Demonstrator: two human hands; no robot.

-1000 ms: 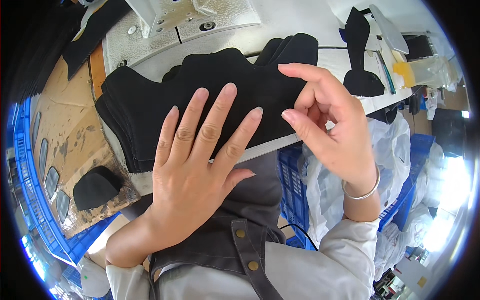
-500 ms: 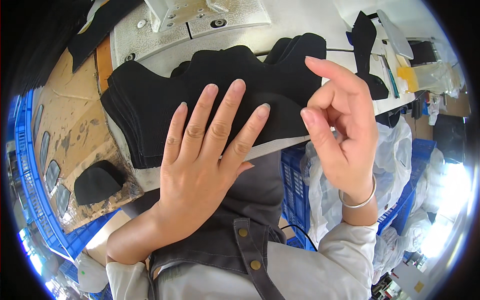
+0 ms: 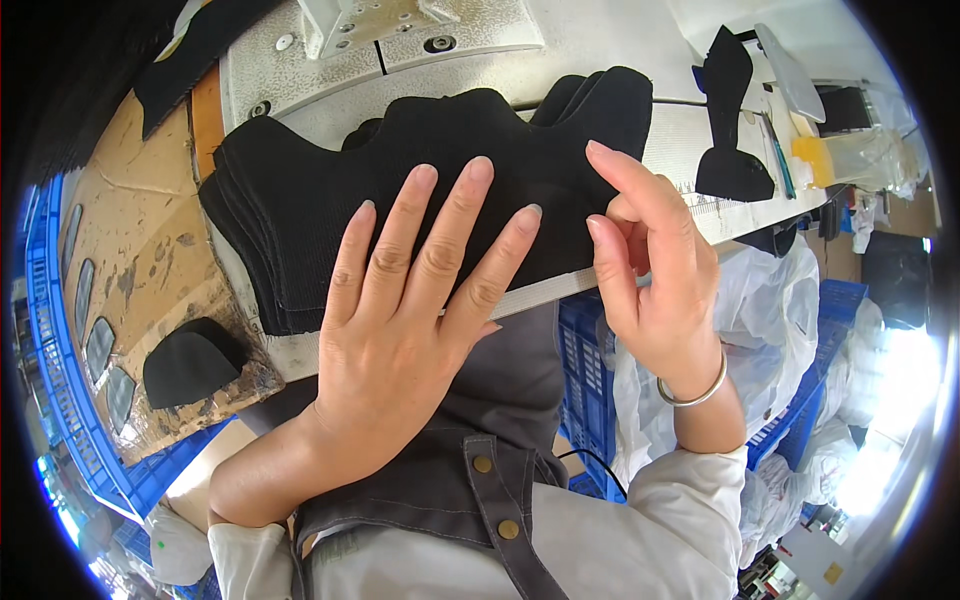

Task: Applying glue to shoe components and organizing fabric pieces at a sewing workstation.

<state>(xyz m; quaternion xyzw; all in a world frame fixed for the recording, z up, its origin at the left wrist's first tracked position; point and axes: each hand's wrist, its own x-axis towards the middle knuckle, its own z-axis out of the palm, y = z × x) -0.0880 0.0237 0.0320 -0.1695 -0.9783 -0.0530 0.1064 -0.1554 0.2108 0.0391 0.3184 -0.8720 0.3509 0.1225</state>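
A stack of black ribbed fabric pieces (image 3: 450, 140) with wavy upper edges lies in front of me on the pale machine table. My left hand (image 3: 410, 280) rests flat on the stack with its fingers spread, holding nothing. Over the right end of the stack hovers my right hand (image 3: 655, 275), its thumb and index finger apart and the other fingers curled. Nothing shows between those fingertips. A metal bangle (image 3: 697, 388) circles my right wrist.
A metal machine base (image 3: 400, 50) stands behind the stack. On the left, a stained cardboard sheet (image 3: 140, 240) bears a black curved piece (image 3: 195, 365) and several grey ovals. A black cutout (image 3: 730, 120) and a teal pen-like tool (image 3: 780, 155) lie right. Blue crates (image 3: 585, 370) stand below.
My right hand has moved left and slightly down, closer to the stack's right end. My left hand stays flat in the same place.
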